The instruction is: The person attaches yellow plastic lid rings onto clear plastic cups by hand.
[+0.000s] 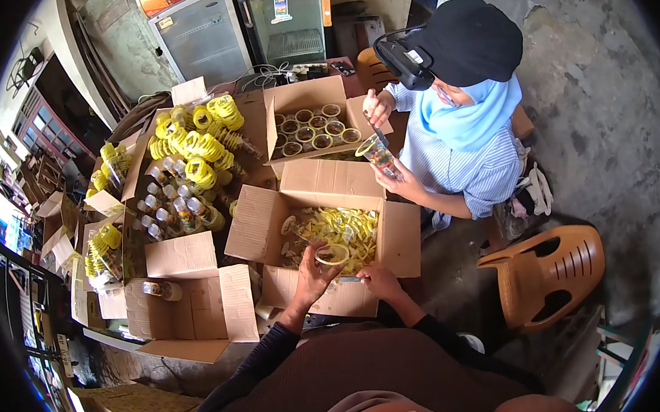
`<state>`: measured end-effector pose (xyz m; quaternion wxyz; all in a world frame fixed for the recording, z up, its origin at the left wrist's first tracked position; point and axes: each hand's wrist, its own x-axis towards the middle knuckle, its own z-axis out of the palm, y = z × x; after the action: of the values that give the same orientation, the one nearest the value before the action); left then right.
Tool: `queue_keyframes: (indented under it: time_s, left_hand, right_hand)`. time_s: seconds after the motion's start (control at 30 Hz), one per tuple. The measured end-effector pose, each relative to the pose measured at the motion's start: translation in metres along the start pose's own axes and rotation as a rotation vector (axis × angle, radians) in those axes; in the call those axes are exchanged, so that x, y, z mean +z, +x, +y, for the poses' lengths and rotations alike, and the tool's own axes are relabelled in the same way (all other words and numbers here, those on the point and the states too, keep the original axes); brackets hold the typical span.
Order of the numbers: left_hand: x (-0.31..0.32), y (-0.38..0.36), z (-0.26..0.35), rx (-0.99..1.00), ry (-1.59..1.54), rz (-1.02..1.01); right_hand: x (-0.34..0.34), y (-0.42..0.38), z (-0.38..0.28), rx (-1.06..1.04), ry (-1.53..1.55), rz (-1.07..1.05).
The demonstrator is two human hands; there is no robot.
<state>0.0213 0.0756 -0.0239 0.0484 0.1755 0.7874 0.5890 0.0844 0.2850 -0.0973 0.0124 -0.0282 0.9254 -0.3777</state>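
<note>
Head view: curled left hand (314, 278) grips a round, yellow-rimmed cup (333, 255) over loose yellow strips (352, 223) in a cardboard box (401, 235) beneath; closed right hand (382, 281) pinches a thin implement (349, 279).

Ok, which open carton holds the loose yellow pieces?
The middle carton, with the left hand holding a cup over it; the carton behind holds upright cups, the near-left one containers.
</note>
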Motion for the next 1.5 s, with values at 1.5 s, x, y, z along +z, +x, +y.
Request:
queue_keyframes:
  time_s: [1.5]
  left_hand:
    - [-0.043,0.002,0.036,0.315,0.355,0.273]
  right_hand:
    - [-0.062,0.027,-0.061,-0.075,0.354,0.193]
